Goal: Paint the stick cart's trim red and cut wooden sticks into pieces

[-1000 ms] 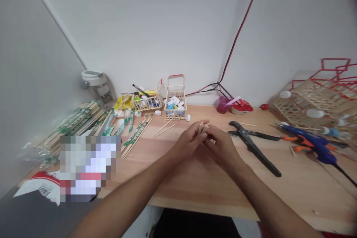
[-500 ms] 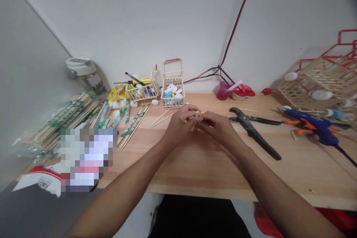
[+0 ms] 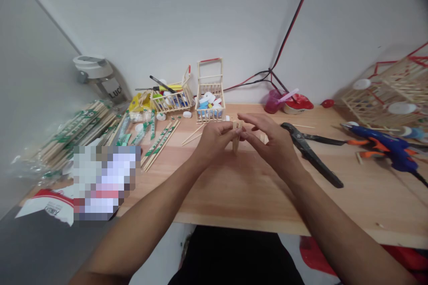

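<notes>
Over the middle of the table, my left hand [image 3: 216,141] is closed, thumb and fingers pinching a small bundle of short wooden sticks [image 3: 236,136]. The bundle stands roughly upright, its lower ends near the tabletop. Just to its right is my right hand [image 3: 272,138], fingers spread and thumb tip close to the bundle; whether the thumb touches it I cannot tell. More short wooden pieces [image 3: 262,138] show between the right thumb and fingers, apparently on the table behind. Beyond the left hand lie loose thin sticks [image 3: 192,135].
Black pliers-like cutters [image 3: 310,156] and a blue glue gun [image 3: 384,144] lie right. Small stick-built carts [image 3: 210,87] holding bottle caps stand by the wall. Packaged chopsticks [image 3: 76,133] pile up left. A pink cup [image 3: 272,101] sits at the back, stacked stick frames [image 3: 384,89] far right.
My right hand has come away from the left and spread its fingers. The bundle, mostly hidden before, now shows upright in my left hand. The view has shifted slightly.
</notes>
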`<state>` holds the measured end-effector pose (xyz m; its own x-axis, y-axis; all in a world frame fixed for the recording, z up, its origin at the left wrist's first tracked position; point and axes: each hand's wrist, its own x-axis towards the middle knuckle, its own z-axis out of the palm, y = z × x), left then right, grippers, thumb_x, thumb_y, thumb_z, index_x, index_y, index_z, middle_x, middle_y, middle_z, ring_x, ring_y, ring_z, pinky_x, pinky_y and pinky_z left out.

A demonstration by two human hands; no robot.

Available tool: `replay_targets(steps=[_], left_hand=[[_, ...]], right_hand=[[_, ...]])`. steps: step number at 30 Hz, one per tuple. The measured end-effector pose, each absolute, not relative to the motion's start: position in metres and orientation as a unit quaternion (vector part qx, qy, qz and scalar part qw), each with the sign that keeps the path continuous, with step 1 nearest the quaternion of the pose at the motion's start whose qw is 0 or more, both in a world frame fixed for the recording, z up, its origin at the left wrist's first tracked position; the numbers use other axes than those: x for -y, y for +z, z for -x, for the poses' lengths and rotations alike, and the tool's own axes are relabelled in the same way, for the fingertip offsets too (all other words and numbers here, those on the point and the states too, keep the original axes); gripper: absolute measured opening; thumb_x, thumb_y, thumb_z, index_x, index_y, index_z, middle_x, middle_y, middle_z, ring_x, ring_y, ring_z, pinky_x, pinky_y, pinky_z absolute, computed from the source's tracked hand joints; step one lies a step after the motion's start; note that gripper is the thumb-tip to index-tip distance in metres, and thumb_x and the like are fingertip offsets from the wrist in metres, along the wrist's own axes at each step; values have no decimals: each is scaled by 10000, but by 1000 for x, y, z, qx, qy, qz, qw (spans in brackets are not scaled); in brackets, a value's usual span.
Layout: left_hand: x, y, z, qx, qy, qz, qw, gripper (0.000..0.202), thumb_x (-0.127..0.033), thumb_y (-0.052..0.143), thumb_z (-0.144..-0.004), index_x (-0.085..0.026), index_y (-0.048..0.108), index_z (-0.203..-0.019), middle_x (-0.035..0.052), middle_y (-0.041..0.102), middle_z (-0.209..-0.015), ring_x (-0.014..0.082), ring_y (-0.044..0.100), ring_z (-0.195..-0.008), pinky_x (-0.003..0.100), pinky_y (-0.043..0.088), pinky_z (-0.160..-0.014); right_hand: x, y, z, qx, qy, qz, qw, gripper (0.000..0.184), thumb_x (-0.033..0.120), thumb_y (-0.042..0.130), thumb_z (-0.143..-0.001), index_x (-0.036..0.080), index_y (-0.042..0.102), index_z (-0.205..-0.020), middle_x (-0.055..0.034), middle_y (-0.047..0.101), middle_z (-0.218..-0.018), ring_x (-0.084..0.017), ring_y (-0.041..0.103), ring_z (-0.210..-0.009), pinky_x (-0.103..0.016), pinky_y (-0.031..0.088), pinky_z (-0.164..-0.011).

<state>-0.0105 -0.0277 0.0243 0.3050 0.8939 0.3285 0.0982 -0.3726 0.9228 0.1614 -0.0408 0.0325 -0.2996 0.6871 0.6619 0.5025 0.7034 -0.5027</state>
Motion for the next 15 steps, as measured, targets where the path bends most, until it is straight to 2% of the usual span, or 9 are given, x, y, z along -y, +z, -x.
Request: replay_targets(steps=[4,10,15], left_hand=[[27,24,11,-341,440,-693,458,293,-375,598,-833,-119,678,-715,60,692,-714,160,651,-706,260,507,-655],[29,28,12,-334,422,-683,493,301,-382,607,-829,-104,684,-745,73,690,-728,156,651,-698,258,511,-636],[30,32,13,-315,419,-704,479,320,-402,608,-832,-109,689,-732,65,689,-728,139,636,-698,240,495,-643]], right_hand=[[43,32,-159,790,103,389,461,293,242,578,-887,263,637,-1173,-57,694,-1107,-217,632,-1022,-377,514,-853],[50,35,-158,764,146,443,446,272,238,574,-877,271,654,-1136,-32,724,-986,-170,677,-745,-345,532,-776],[50,36,-160,779,122,426,444,259,252,532,-906,281,656,-1132,-34,710,-1075,-197,661,-944,-363,513,-853]])
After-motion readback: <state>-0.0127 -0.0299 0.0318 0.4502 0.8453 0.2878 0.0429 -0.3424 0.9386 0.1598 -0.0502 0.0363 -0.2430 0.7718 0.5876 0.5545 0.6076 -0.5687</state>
